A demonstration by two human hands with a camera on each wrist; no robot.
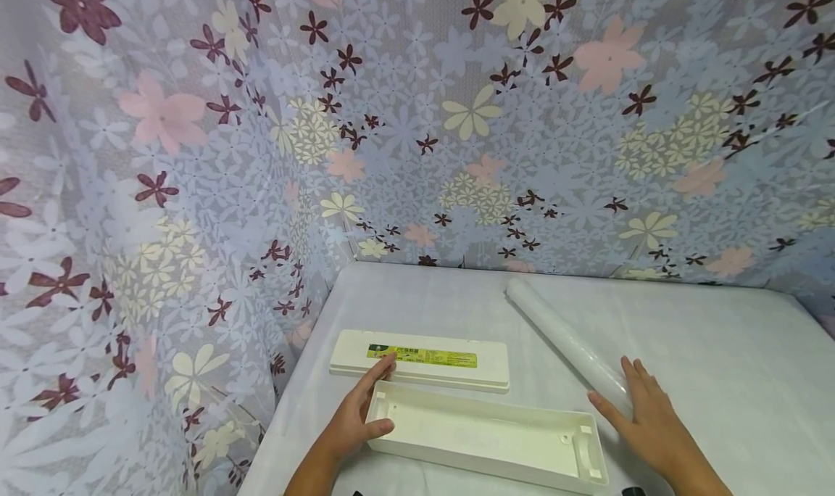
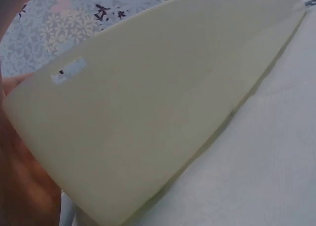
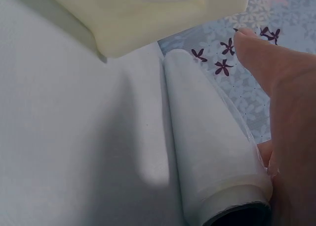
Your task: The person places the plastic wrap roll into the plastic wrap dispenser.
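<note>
At the near edge of the pale cloth-covered surface (image 1: 717, 358), a long, trough-shaped box of cream plastic (image 1: 483, 432) is set lengthwise between the hands, hollow side up, so its inside is exposed. Its left end is touched by the left hand (image 1: 355, 420), whose fingers are loosely extended, with the thumb laid over the rim, apparently to steady it; how firmly it is held cannot be told. Just right of the box, a thick, whitish roll wrapped in glossy clear film (image 1: 567, 340) is straddled by the right hand (image 1: 646, 416), thumb and fingers spread wide, seemingly so that rolling is checked; no closed grasp is seen. Beyond the box, a shallow, lid-like cream plastic panel (image 1: 424, 375) is laid label side up. The roll's near end is covered by the right hand in the head view, and its dark core end (image 3: 242, 216) is cut off in the right wrist view; the fine print on the panel's yellow-green label (image 1: 450, 358) cannot be read, and whatever stands behind the flowered cloth hanging (image 1: 417, 119) is hidden
</note>
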